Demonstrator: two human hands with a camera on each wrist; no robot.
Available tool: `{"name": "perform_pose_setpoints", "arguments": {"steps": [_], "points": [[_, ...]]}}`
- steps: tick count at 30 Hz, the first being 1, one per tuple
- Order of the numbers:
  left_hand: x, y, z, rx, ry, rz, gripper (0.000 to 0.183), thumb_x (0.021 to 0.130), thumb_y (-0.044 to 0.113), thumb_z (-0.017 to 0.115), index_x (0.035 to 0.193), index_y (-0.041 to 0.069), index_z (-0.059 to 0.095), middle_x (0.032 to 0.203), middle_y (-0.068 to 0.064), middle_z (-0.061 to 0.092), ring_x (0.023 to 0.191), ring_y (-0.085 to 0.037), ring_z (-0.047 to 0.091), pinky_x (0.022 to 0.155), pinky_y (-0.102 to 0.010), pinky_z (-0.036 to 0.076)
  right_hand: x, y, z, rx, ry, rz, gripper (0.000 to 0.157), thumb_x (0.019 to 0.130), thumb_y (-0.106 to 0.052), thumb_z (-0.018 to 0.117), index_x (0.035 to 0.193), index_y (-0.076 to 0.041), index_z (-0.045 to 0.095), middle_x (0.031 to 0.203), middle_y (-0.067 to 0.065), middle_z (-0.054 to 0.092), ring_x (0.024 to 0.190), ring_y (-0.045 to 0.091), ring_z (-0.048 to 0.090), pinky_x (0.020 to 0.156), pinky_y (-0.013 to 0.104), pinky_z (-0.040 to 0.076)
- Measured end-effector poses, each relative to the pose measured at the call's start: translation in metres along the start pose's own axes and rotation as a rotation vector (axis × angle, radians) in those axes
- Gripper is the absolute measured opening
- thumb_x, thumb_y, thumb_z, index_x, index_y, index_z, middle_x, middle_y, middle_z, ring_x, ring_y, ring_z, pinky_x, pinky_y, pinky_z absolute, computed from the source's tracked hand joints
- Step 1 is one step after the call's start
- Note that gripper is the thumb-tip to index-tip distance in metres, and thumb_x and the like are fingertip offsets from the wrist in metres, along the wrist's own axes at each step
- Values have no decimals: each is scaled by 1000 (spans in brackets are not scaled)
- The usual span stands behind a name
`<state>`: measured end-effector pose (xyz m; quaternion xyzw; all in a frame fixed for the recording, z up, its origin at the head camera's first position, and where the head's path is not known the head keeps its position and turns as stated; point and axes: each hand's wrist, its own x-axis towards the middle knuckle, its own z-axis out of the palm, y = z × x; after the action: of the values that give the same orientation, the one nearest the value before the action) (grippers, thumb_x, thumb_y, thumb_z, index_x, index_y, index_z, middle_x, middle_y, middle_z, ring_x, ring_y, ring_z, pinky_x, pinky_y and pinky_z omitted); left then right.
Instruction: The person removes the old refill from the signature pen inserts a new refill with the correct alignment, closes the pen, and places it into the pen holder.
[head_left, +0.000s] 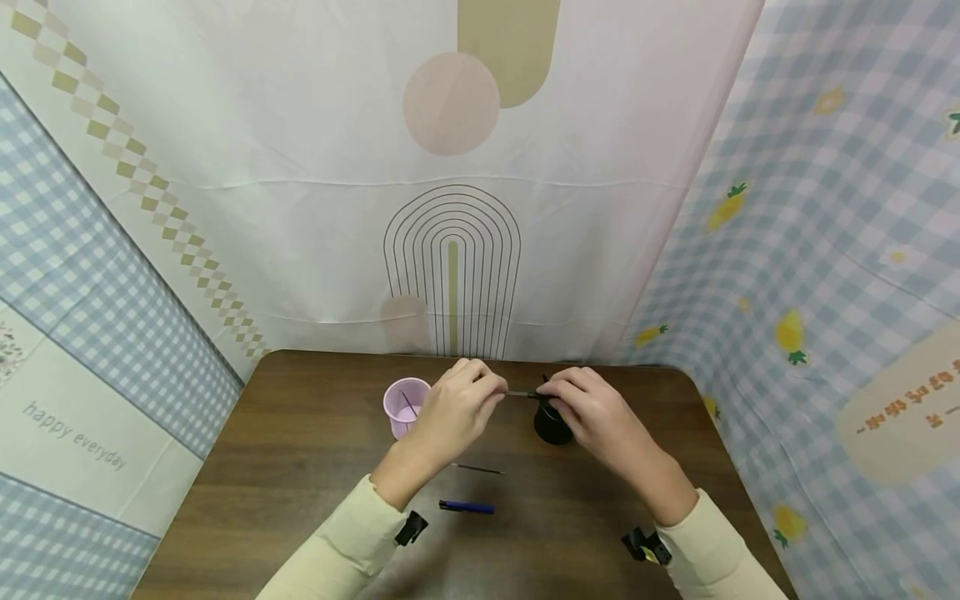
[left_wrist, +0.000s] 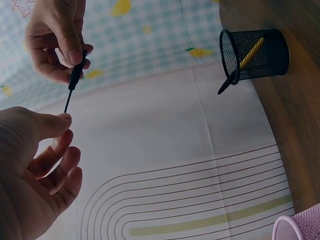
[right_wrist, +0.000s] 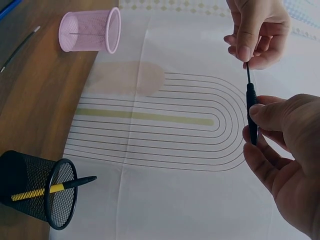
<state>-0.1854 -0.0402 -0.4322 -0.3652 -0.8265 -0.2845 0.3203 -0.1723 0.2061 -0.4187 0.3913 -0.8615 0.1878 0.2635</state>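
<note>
Above the table, both hands hold one slim black pen-like tube (right_wrist: 252,112) with a thin dark rod (left_wrist: 68,102) sticking out of its end. My right hand (head_left: 592,412) pinches the black tube between thumb and fingers. The free end of the rod is pinched by my left hand (head_left: 457,408), its tip hidden by the thumb and finger. Where rod and tube meet inside cannot be seen. Below the hands, a blue and black pen (head_left: 467,507) lies on the table, and a thin dark stick with a pale end (head_left: 480,469) lies behind it.
A pink mesh cup (right_wrist: 85,31) with a thin stick inside stands at the left. At the right is a black mesh cup (left_wrist: 275,52) holding a yellow and black pen-like item (left_wrist: 252,52). Patterned cloths hang behind and beside the wooden table (head_left: 300,450).
</note>
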Motion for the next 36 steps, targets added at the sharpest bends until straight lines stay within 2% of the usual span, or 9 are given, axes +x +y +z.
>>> {"name": "perform_pose_setpoints", "arguments": {"steps": [11,17,28,36], "points": [[0,2,-1,-5,-12,-19,6,91,7,76,91,12,72,90,1,67,88,-20,63,80,-33,53,-1,1,2,-8,35,5,33,78,7,83,106,-6,73,109,7,70,101,24,68,82,37,60],[0,2,-1,-7,-16,-30,6,91,6,75,91,12,73,90,1,67,88,-20,63,81,-32,53,-3,1,5,-21,64,43,30,78,6,84,103,-5,73,105,8,71,98,24,69,78,38,62],[-1,2,-1,-6,-13,-22,6,91,7,76,90,12,73,89,1,66,87,-20,62,80,-32,53,-6,0,3,-53,41,106,24,79,-3,85,99,-11,74,102,2,70,95,20,66,75,37,58],[-1,3,-2,-2,-5,-10,6,91,7,75,88,11,73,88,1,66,87,-19,62,80,-31,53,-6,0,3,-10,51,67,25,78,-2,85,99,-9,73,101,3,71,94,19,67,75,35,59]]}}
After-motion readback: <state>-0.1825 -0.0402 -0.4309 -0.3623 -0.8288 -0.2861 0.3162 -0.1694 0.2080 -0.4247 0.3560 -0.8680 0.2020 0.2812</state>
